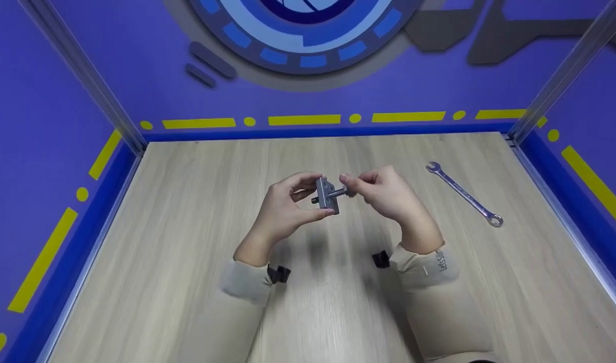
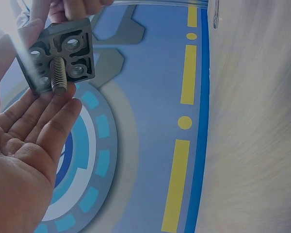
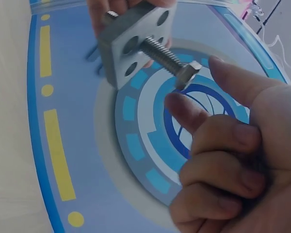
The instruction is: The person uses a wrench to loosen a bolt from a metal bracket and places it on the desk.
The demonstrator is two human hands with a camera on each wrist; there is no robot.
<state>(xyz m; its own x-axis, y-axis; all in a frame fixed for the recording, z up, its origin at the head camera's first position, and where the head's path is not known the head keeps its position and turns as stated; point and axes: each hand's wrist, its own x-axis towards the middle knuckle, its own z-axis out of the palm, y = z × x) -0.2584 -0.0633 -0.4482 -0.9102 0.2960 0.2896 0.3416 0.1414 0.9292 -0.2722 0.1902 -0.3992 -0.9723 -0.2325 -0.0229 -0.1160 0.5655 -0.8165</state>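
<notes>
Grey metal, matte and squared off, sits in the left hand (image 1: 283, 209), whose thumb and fingers clamp the plate (image 2: 53, 43) by opposite edges, above the tabletop (image 1: 187, 201). The right hand (image 1: 386, 194) is close by, thumb and forefinger on either side of the head of the bolt (image 3: 165, 56), the other fingers curled in; whether either fingertip touches the metal I cannot tell. The bolt runs right through the plate, its threaded end sticking out on the far side. Turning it by hand looks like the step in progress, and it should go best with the plate kept steady by its rim, the left fingers clear of that threaded end, and short, even twists on the head that keep the bolt square to the plate. The plate's near face is flat and smooth, pierced by round holes; its other face is hollowed into ribbed pockets. The threads are fine and regular, the head faceted. Farther right, a shiny wrench (image 1: 464, 194) lies slantwise on the pale, wood-grained tabletop, below blue-violet walls (image 1: 136, 65) with yellow dashes.
</notes>
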